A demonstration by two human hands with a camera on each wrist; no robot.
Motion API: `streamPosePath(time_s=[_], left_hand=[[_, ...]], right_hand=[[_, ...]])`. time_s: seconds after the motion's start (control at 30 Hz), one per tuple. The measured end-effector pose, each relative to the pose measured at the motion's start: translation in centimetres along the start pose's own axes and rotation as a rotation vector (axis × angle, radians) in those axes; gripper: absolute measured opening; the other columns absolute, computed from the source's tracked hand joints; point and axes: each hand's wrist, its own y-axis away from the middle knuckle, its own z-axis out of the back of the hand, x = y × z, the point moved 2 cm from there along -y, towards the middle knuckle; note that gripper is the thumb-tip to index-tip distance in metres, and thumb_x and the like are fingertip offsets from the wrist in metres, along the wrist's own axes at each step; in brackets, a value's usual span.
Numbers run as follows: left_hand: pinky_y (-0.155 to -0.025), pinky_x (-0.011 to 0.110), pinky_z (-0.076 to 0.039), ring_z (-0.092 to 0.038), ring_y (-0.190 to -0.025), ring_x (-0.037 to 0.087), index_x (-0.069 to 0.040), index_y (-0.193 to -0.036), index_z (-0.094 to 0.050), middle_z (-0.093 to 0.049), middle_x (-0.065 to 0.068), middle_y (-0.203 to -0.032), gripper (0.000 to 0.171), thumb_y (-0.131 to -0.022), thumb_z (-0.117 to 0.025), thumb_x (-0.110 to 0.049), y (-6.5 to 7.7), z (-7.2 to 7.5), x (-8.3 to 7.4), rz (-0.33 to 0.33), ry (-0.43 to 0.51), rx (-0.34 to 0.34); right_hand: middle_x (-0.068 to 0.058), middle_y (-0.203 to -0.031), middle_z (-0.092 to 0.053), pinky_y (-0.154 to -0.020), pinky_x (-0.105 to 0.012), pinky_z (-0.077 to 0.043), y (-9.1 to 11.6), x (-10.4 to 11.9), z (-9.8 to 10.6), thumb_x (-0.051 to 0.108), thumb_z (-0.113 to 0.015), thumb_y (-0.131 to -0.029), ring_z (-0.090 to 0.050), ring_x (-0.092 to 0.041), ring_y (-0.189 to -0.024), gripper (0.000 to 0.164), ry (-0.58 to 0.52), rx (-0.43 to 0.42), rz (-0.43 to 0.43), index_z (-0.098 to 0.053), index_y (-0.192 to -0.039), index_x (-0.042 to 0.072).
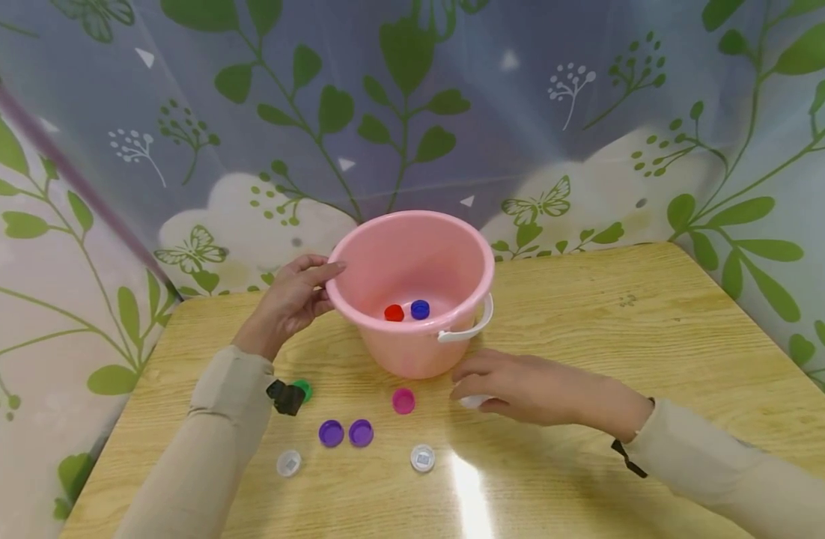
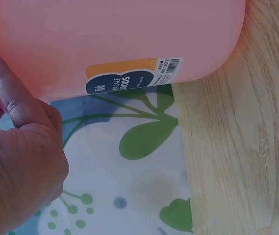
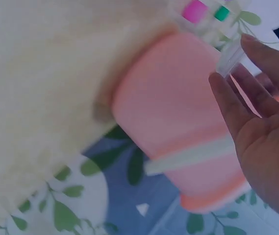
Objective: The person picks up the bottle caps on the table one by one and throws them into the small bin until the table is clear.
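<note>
Pink bucket (image 1: 418, 352) on the bench (image 1: 621, 322), a red cap (image 1: 394, 313) and a blue cap (image 1: 420, 309) inside; my left hand (image 1: 293, 301) pinches its rim (image 1: 489, 266). Beside it my right hand (image 1: 520, 385), fingers bent, pinches a pale cap (image 1: 475, 401). A magenta cap (image 1: 403, 401) and two purple caps (image 1: 331, 433) lie nearby.

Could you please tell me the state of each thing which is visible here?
Bucket: on the table, open-topped
Handle: lowered
Red cap: inside bucket
Blue cap: inside bucket
Purple caps: hollow side up
Pink cap: on table
Green cap: partly hidden
Two pale caps: on table
Left hand: holding bucket's rim
Right hand: pinching another pale cap
</note>
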Motion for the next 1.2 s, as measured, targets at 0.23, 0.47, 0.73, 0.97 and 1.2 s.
streamPosePath(time_s=[0.23, 0.47, 0.73, 0.97, 1.2], left_hand=[[-0.051, 0.022, -0.055, -0.057, -0.051, 0.011, -0.006, -0.106, -0.046, -0.058, 0.006, -0.072, 0.022, -0.093, -0.063, -0.012, 0.0, 0.0, 0.0, 0.002, 0.001, 0.003], [-0.049, 0.021, -0.054, -0.057, -0.049, 0.011, -0.005, -0.105, -0.046, -0.057, 0.006, -0.070, 0.021, -0.094, -0.062, -0.011, 0.0, 0.0, -0.1, -0.003, -0.002, 0.002], [-0.048, 0.021, -0.054, -0.058, -0.048, 0.011, -0.005, -0.105, -0.046, -0.058, 0.006, -0.069, 0.020, -0.093, -0.062, -0.011, 0.0, 0.0, 0.0, -0.005, 0.005, 0.008], [-0.048, 0.021, -0.054, -0.057, -0.048, 0.011, -0.005, -0.105, -0.047, -0.057, 0.006, -0.069, 0.021, -0.093, -0.063, -0.011, 0.0, 0.2, 0.0, -0.006, 0.003, -0.005], [-0.050, 0.022, -0.055, -0.056, -0.050, 0.012, -0.005, -0.107, -0.046, -0.057, 0.008, -0.073, 0.025, -0.093, -0.065, -0.013, -0.1, 0.2, 0.0, -0.009, -0.006, -0.001]], right_hand=[[0.004, -0.129, -0.054, -0.097, -0.031, -0.045, 0.0, 1.0, 3.7, 0.012, -0.067, -0.091, -0.047, -0.016, -0.122, 0.033, -0.141, 0.017, -0.029, -0.061, -0.123, 0.016], [0.003, -0.137, -0.050, -0.099, -0.034, -0.044, -0.4, 0.8, 8.0, 0.015, -0.063, -0.093, -0.044, -0.017, -0.128, 0.037, -0.354, 0.038, -0.159, -0.058, -0.129, 0.018], [0.006, -0.130, -0.055, -0.094, -0.032, -0.048, -1.4, -1.0, 11.4, 0.020, -0.065, -0.093, -0.052, -0.014, -0.119, 0.036, -0.404, -0.082, -0.248, -0.059, -0.128, 0.016], [-0.003, -0.126, -0.056, -0.096, -0.035, -0.047, -3.3, -3.9, 11.6, 0.008, -0.066, -0.091, -0.054, -0.019, -0.114, 0.035, -0.359, -0.206, -0.253, -0.060, -0.126, 0.008], [-0.006, -0.121, -0.057, -0.094, -0.034, -0.049, -5.6, -6.2, 11.2, 0.005, -0.065, -0.091, -0.055, -0.020, -0.109, 0.036, -0.400, -0.285, -0.291, -0.058, -0.126, 0.003]])
